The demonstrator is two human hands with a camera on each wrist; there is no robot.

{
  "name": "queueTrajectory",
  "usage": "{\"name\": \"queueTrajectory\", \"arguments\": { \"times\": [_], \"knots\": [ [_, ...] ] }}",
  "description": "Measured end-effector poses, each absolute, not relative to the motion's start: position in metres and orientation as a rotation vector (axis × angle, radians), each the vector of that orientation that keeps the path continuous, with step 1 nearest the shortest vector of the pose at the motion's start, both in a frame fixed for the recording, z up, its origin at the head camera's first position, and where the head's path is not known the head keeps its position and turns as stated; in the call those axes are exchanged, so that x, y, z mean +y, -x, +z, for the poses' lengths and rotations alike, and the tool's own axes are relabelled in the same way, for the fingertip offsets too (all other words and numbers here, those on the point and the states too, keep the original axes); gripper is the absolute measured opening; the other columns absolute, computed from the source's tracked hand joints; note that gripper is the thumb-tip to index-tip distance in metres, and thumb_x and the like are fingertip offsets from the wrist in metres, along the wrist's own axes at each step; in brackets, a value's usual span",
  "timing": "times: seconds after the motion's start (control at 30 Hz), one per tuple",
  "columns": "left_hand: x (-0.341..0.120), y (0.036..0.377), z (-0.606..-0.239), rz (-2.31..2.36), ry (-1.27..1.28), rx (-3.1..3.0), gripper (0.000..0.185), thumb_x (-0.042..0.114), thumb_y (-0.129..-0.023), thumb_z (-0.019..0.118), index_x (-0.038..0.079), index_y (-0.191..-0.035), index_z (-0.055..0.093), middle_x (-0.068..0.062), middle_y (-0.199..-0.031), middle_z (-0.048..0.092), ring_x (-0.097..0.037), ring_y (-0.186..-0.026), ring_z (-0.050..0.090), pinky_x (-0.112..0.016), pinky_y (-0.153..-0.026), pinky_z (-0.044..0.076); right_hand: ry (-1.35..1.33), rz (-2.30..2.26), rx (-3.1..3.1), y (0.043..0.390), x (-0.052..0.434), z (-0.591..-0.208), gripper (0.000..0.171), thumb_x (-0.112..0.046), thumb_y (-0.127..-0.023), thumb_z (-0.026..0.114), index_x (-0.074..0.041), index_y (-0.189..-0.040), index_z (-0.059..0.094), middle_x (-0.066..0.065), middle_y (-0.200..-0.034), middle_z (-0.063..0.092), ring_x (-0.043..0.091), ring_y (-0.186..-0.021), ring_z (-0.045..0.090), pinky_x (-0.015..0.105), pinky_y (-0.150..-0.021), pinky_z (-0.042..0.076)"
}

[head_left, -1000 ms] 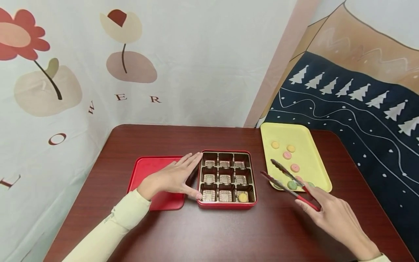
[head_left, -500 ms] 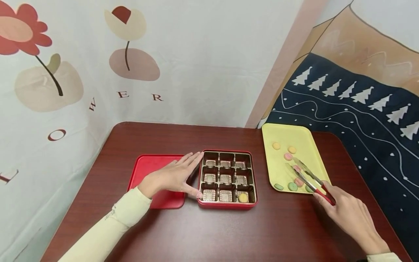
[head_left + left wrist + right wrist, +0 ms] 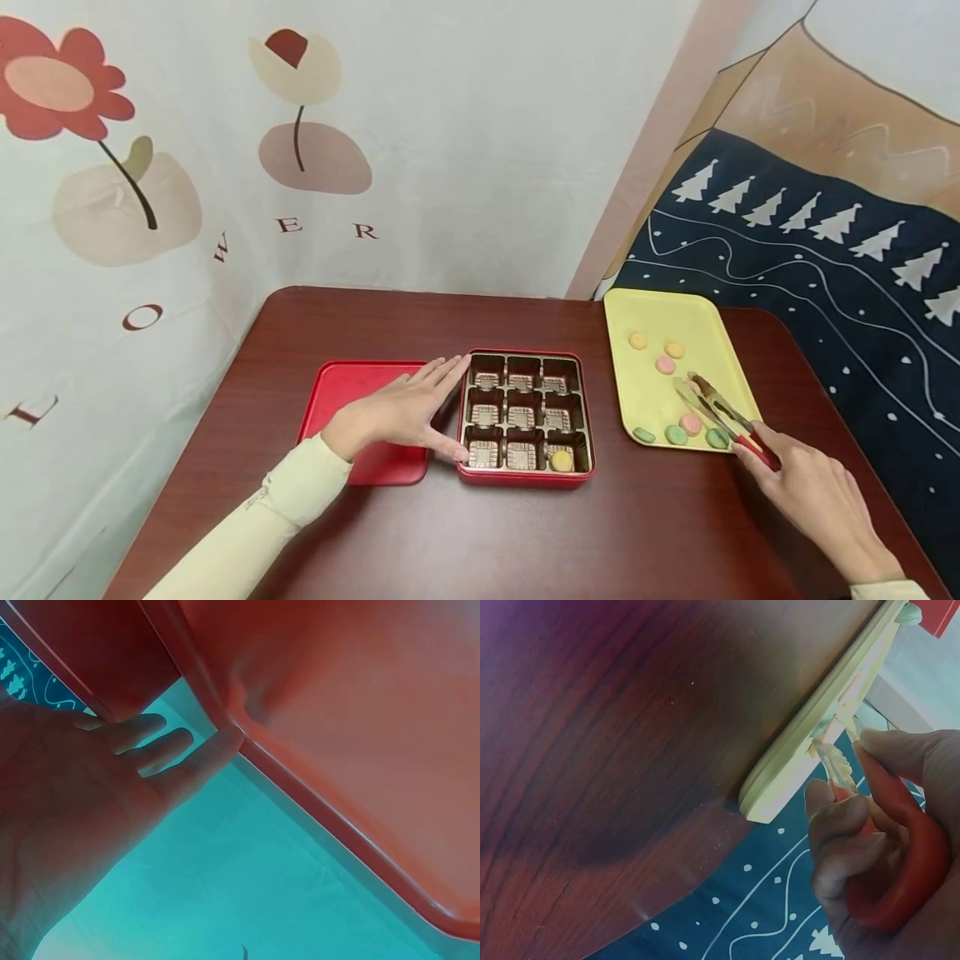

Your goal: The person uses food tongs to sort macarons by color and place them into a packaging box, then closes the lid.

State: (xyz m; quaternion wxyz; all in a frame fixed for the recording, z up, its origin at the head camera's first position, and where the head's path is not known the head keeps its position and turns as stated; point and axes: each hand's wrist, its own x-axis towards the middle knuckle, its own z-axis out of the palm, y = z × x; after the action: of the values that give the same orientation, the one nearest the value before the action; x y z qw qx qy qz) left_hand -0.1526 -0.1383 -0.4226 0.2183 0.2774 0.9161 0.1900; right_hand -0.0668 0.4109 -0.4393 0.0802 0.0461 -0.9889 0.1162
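Take the red box with its nine-cell insert as your landmark. Left of it, touching its side, lies the red lid, flat on the dark wooden table. Your left hand rests over the lid's right part, fingers straight and close together, fingertips against the box's left wall, thumb at its near left corner. Inside the box, one yellow cookie sits in the near right cell. Right of the box, a little apart, stands the yellow tray with small round cookies in yellow, pink and green. Your right hand grips the red-handled tongs with curled fingers; the tongs' tips lie over the tray, narrowly apart, beside a pink cookie near the tray's near edge.
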Motion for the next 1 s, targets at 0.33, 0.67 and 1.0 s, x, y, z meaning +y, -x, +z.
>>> {"name": "queueTrajectory", "arguments": {
  "times": [0.33,0.67,1.0],
  "knots": [
    [-0.138,0.153,-0.423,0.510,-0.767,2.530,0.141,0.078,-0.081,0.082,0.020,-0.177,-0.004,-0.015,-0.182,0.008,-0.044,-0.165,0.010,-0.074,-0.125,0.017,-0.106,0.348,-2.950,0.065,0.413,-0.440,0.049,-0.021,-0.098,0.082,0.006,-0.137,0.071,0.038,-0.102,0.071,0.034,-0.061,0.060,0.045,-0.048,0.040],
    [-0.143,0.155,-0.420,0.522,-0.763,2.533,0.140,0.077,-0.082,0.082,0.017,-0.177,-0.002,-0.017,-0.181,0.009,-0.047,-0.164,0.012,-0.075,-0.124,0.019,-0.158,0.375,-2.882,0.068,0.409,-0.439,0.049,-0.022,-0.098,0.083,0.001,-0.139,0.072,0.036,-0.102,0.072,0.032,-0.059,0.058,0.042,-0.047,0.036],
    [-0.140,0.155,-0.423,0.527,-0.775,2.519,0.140,0.076,-0.082,0.083,0.018,-0.177,-0.002,-0.017,-0.181,0.009,-0.049,-0.163,0.013,-0.075,-0.124,0.019,-0.189,0.397,-2.827,0.062,0.391,-0.427,0.044,-0.019,-0.094,0.087,-0.002,-0.133,0.076,0.029,-0.097,0.075,0.039,-0.063,0.063,0.054,-0.048,0.043]
  ]
}}
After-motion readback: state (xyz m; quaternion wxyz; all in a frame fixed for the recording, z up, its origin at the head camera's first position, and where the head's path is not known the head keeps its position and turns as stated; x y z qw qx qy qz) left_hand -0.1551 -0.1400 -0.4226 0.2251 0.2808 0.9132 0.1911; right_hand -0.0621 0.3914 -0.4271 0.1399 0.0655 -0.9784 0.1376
